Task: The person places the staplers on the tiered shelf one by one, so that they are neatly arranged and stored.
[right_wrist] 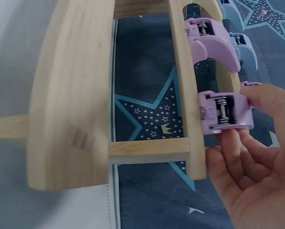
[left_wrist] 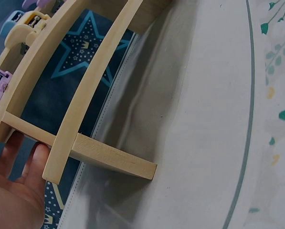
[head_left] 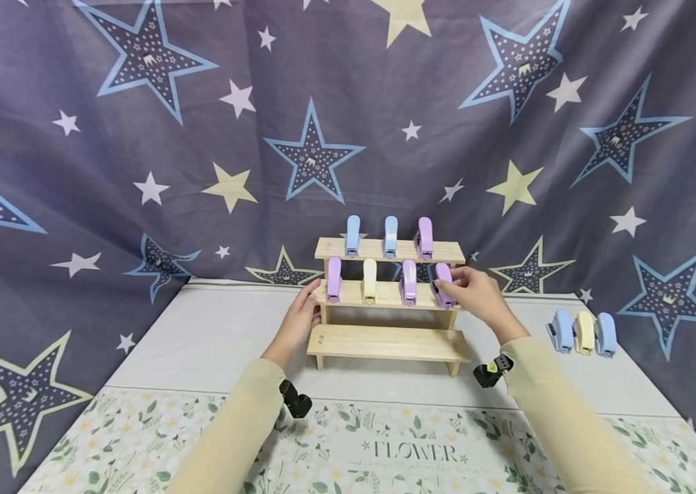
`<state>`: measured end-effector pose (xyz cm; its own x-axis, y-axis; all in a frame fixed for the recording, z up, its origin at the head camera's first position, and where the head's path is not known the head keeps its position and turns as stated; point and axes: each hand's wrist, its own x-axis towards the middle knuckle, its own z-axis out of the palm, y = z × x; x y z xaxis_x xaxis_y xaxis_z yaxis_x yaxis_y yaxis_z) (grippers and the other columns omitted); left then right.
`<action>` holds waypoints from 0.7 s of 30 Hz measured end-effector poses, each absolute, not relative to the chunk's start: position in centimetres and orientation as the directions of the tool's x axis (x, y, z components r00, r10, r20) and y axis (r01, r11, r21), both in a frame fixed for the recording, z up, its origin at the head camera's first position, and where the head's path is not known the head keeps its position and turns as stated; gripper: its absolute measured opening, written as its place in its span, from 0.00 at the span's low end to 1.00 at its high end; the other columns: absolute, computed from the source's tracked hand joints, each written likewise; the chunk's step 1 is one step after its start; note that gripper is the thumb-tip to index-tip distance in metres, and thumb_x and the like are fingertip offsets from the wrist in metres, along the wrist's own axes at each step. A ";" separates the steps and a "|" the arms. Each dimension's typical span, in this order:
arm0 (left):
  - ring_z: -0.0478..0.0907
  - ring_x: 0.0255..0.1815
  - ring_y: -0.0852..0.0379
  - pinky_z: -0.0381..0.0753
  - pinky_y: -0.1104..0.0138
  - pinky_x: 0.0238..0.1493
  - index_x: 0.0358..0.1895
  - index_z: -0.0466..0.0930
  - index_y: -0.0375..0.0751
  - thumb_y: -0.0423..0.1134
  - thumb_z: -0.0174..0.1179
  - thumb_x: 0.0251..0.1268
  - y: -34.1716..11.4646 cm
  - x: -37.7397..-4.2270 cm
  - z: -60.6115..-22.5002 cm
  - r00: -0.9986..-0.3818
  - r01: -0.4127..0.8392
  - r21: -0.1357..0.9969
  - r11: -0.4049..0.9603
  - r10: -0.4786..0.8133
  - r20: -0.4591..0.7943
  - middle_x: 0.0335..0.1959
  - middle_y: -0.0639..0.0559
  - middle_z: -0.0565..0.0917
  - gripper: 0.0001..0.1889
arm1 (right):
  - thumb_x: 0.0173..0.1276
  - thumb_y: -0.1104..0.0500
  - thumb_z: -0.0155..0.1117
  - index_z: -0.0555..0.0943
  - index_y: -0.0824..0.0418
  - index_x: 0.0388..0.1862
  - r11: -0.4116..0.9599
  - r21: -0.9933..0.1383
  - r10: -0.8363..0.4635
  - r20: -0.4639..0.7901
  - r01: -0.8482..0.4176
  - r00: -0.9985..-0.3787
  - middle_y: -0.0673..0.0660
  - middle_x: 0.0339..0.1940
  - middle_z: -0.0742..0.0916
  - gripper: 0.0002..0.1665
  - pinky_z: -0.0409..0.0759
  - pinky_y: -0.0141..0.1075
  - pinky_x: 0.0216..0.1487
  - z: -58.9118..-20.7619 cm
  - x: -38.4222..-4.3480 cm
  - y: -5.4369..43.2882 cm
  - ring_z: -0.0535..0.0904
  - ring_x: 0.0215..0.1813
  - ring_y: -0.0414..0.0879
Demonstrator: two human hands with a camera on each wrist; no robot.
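A three-tier wooden display stand (head_left: 388, 343) carries small pastel staplers on its top and middle tiers. My right hand (head_left: 480, 295) pinches a purple stapler (head_left: 443, 285) at the right end of the middle tier; in the right wrist view, my thumb and fingers lie on either side of this stapler (right_wrist: 226, 113). Left of it on that tier stand a purple stapler (head_left: 409, 281), a cream stapler (head_left: 369, 280) and another purple stapler (head_left: 333, 278). My left hand (head_left: 294, 322) grips the middle tier's left end, its fingers beneath the board in the left wrist view.
Along the top tier stand two blue staplers (head_left: 353, 234) and a purple stapler (head_left: 425, 237). On the table at right, a cream stapler (head_left: 584, 333) sits between two blue staplers (head_left: 563, 331). A star-patterned curtain (head_left: 193, 137) hangs behind the white, flower-bordered table cover (head_left: 212, 343).
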<state>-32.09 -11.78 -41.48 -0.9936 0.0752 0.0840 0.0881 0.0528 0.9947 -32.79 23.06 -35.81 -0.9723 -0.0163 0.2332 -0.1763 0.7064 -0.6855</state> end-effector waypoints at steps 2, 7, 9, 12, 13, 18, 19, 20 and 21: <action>0.62 0.72 0.33 0.65 0.46 0.71 0.79 0.55 0.41 0.36 0.33 0.84 -11.7 -31.5 -40.7 -0.994 0.083 0.995 0.057 0.080 0.078 0.76 0.31 0.58 0.25 | 0.69 0.41 0.66 0.80 0.67 0.59 0.697 -0.698 0.001 0.233 -0.166 -0.973 0.61 0.41 0.85 0.34 0.76 0.36 0.35 -36.0 -32.7 23.0 0.79 0.40 0.51; 0.62 0.72 0.32 0.65 0.46 0.71 0.79 0.54 0.37 0.35 0.32 0.84 -11.5 -30.3 -39.3 -0.993 0.082 0.994 0.069 0.086 0.076 0.76 0.30 0.58 0.25 | 0.69 0.37 0.65 0.80 0.66 0.59 0.664 -0.733 0.038 0.230 -0.147 -0.972 0.61 0.43 0.86 0.36 0.77 0.38 0.39 -36.5 -32.7 22.9 0.80 0.43 0.52; 0.62 0.72 0.33 0.65 0.46 0.71 0.79 0.54 0.37 0.35 0.32 0.84 -11.5 -30.3 -39.4 -0.993 0.084 0.994 0.065 0.087 0.078 0.76 0.30 0.58 0.25 | 0.69 0.37 0.65 0.80 0.66 0.59 0.658 -0.739 0.044 0.230 -0.145 -0.972 0.61 0.43 0.86 0.36 0.77 0.38 0.40 -36.7 -32.7 22.9 0.80 0.44 0.52; 0.62 0.72 0.32 0.64 0.46 0.71 0.79 0.54 0.38 0.35 0.32 0.84 -11.7 -31.0 -40.1 -0.993 0.084 0.995 0.056 0.085 0.079 0.76 0.30 0.57 0.25 | 0.69 0.36 0.64 0.79 0.66 0.60 0.654 -0.742 0.043 0.229 -0.146 -0.972 0.62 0.45 0.86 0.37 0.77 0.39 0.42 -36.8 -32.8 22.9 0.80 0.45 0.53; 0.61 0.72 0.32 0.64 0.46 0.72 0.79 0.54 0.39 0.36 0.32 0.84 -11.7 -31.3 -40.5 -0.993 0.084 0.995 0.049 0.085 0.079 0.76 0.31 0.57 0.25 | 0.69 0.36 0.64 0.79 0.66 0.60 0.653 -0.744 0.043 0.227 -0.145 -0.973 0.62 0.45 0.86 0.38 0.77 0.40 0.42 -36.9 -32.9 22.9 0.80 0.46 0.53; 0.61 0.73 0.34 0.64 0.47 0.72 0.79 0.55 0.44 0.39 0.32 0.85 -11.8 -32.8 -42.4 -0.993 0.092 0.995 0.040 0.076 0.089 0.77 0.33 0.57 0.25 | 0.69 0.34 0.63 0.77 0.66 0.62 0.638 -0.757 0.046 0.219 -0.140 -0.975 0.63 0.48 0.85 0.40 0.78 0.41 0.45 -37.4 -33.1 23.1 0.79 0.49 0.55; 0.61 0.73 0.35 0.64 0.47 0.72 0.79 0.55 0.45 0.39 0.32 0.85 -11.8 -33.0 -42.5 -0.993 0.096 0.994 0.044 0.072 0.093 0.77 0.34 0.58 0.25 | 0.69 0.34 0.62 0.77 0.66 0.62 0.635 -0.760 0.049 0.219 -0.139 -0.975 0.63 0.48 0.84 0.40 0.78 0.41 0.45 -37.4 -33.1 23.1 0.79 0.49 0.55; 0.62 0.73 0.35 0.65 0.48 0.72 0.79 0.56 0.45 0.39 0.32 0.85 -11.8 -33.0 -42.6 -0.993 0.104 0.993 0.050 0.067 0.100 0.77 0.34 0.58 0.25 | 0.69 0.34 0.62 0.77 0.66 0.62 0.628 -0.765 0.049 0.222 -0.142 -0.974 0.63 0.48 0.84 0.40 0.77 0.41 0.45 -37.5 -33.1 23.2 0.78 0.49 0.55; 0.63 0.72 0.35 0.65 0.47 0.71 0.79 0.56 0.45 0.39 0.32 0.85 -11.7 -33.0 -42.7 -0.992 0.110 0.992 0.057 0.062 0.106 0.76 0.34 0.59 0.25 | 0.69 0.34 0.62 0.76 0.66 0.62 0.620 -0.770 0.048 0.226 -0.148 -0.973 0.62 0.48 0.84 0.40 0.77 0.41 0.46 -37.5 -33.0 23.2 0.78 0.49 0.54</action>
